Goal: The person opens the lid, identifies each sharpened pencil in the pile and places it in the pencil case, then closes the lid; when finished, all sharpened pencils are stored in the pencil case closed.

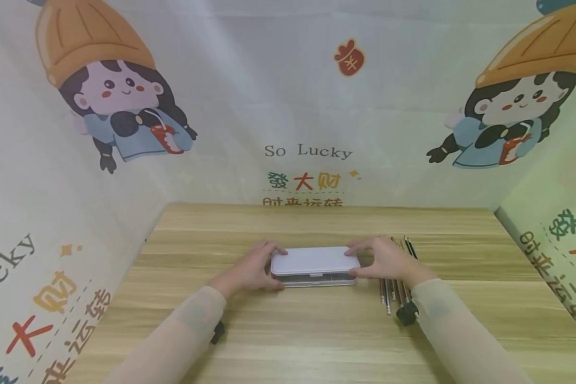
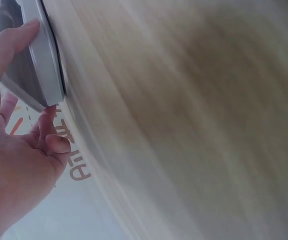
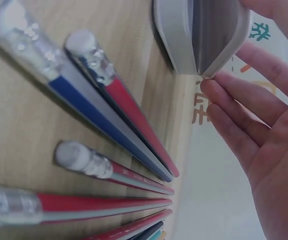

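Observation:
A white pencil case (image 1: pixel 316 260) lies on the table, its lid raised a little so a dark gap shows along the front. At its left end, my left hand (image 1: pixel 254 269) grips the case, thumb at the lower front and fingers on the lid. In the left wrist view, the thumb presses on the case's pale base (image 2: pixel 46 60). My right hand (image 1: pixel 384 258) holds the right end, thumb at the front edge of the lid and fingers toward the back. The right wrist view shows those fingertips by the hinge corner of the case (image 3: pixel 176 35).
Several pencils (image 1: pixel 388 301) with white erasers lie loosely together right of the case, partly under my right hand and wrist. The wooden table (image 1: pixel 288 330) meets printed cloth walls (image 1: pixel 240 117) at the back and sides. Black devices (image 1: pixel 406 313) sit at both wrists.

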Available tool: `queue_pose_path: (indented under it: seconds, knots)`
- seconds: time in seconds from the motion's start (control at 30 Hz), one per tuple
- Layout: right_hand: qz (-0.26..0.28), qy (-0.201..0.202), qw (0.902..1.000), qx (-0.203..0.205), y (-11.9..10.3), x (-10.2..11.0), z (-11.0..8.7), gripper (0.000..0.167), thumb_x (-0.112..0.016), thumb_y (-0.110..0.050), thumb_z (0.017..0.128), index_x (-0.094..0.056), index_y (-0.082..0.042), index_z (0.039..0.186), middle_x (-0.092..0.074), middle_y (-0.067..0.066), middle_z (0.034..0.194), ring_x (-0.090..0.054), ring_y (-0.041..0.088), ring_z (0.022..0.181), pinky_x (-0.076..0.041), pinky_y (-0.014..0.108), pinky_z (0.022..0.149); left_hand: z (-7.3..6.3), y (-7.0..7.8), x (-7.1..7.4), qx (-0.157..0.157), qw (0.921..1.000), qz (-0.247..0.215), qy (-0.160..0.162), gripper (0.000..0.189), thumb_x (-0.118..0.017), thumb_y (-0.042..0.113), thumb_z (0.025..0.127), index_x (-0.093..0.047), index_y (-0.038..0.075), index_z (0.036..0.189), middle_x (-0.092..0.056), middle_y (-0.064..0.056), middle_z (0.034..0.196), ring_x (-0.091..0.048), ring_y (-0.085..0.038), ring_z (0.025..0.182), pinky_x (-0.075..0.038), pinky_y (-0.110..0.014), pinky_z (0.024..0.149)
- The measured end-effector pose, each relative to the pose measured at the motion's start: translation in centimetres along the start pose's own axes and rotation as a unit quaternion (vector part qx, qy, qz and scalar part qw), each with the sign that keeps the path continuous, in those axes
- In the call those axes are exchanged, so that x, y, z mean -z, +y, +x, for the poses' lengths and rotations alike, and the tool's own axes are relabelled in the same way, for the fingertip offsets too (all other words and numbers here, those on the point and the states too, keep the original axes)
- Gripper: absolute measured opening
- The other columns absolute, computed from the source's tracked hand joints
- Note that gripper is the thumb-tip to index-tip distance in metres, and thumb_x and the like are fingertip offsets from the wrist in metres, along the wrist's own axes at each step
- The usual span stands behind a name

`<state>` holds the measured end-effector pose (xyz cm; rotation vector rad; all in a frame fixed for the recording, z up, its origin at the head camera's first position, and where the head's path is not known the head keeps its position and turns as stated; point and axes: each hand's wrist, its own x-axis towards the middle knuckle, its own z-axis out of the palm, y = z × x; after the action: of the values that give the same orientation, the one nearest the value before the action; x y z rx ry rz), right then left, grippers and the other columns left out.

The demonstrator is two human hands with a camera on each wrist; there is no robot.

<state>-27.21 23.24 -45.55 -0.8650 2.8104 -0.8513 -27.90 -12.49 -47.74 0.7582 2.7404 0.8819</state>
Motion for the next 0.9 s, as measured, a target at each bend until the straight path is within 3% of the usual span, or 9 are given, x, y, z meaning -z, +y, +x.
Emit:
queue_pose_path:
  seconds: [0.27, 0.47, 0.63, 0.8, 0.9]
  knots:
    - [0.035, 0.022, 0.9990, -0.018, 0.1, 0.7, 0.2, 0.038, -0.075, -0.042, 0.093, -0.076, -0.015, 0.118, -0.074, 0.007, 0.127, -0.067, 0.033, 0.123, -0.048, 0.059, 0.111, -0.1, -0.1, 0.1, 0.014, 0.9995, -0.026, 0.003, 0.087, -0.098, 0.023, 0.065, -0.053, 0.021, 0.139, -0.057, -0.012, 0.139, -0.049, -0.033, 0.133, -0.041, -0.055, 0.117]
    - [0.046, 0.024, 0.9983, -0.025, 0.2, 1.0, 0.5, 0.037, -0.071, -0.044, 0.096, -0.076, -0.015, 0.118, -0.077, 0.004, 0.121, -0.069, 0.031, 0.120, -0.050, 0.058, 0.110, -0.4, -0.3, 0.3, 0.021, 0.9982, -0.056, 0.000, 0.091, -0.096, 0.025, 0.069, -0.050, 0.023, 0.147, -0.054, -0.012, 0.146, -0.046, -0.036, 0.139, -0.037, -0.062, 0.119]
    - [0.053, 0.034, 0.9974, -0.036, 0.1, 1.2, 0.9, 0.033, -0.068, -0.043, 0.098, -0.077, -0.016, 0.115, -0.078, 0.003, 0.117, -0.071, 0.029, 0.116, -0.054, 0.054, 0.106, -0.6, -0.7, 0.5, 0.010, 0.9978, -0.065, 0.006, 0.095, -0.095, 0.023, 0.069, -0.047, 0.018, 0.151, -0.055, -0.013, 0.147, -0.046, -0.037, 0.140, -0.034, -0.060, 0.122]
    - [0.068, 0.051, 0.9938, -0.072, 0.2, 1.1, 1.5, 0.039, -0.062, -0.048, 0.101, -0.076, -0.014, 0.116, -0.077, 0.005, 0.117, -0.071, 0.029, 0.115, -0.056, 0.052, 0.104, -0.6, -0.7, 0.4, 0.025, 0.9954, -0.091, 0.019, 0.109, -0.097, 0.020, 0.065, -0.035, 0.008, 0.154, -0.059, -0.015, 0.137, -0.052, -0.037, 0.132, -0.037, -0.058, 0.120]
    - [0.080, 0.079, 0.9887, -0.100, 0.3, 0.9, 1.7, 0.043, -0.060, -0.050, 0.102, -0.076, -0.013, 0.115, -0.077, 0.005, 0.115, -0.071, 0.028, 0.112, -0.057, 0.052, 0.101, -0.5, -0.9, 0.2, 0.034, 0.9922, -0.116, 0.028, 0.115, -0.098, 0.017, 0.062, -0.028, 0.008, 0.152, -0.060, -0.016, 0.135, -0.053, -0.038, 0.131, -0.035, -0.057, 0.122]
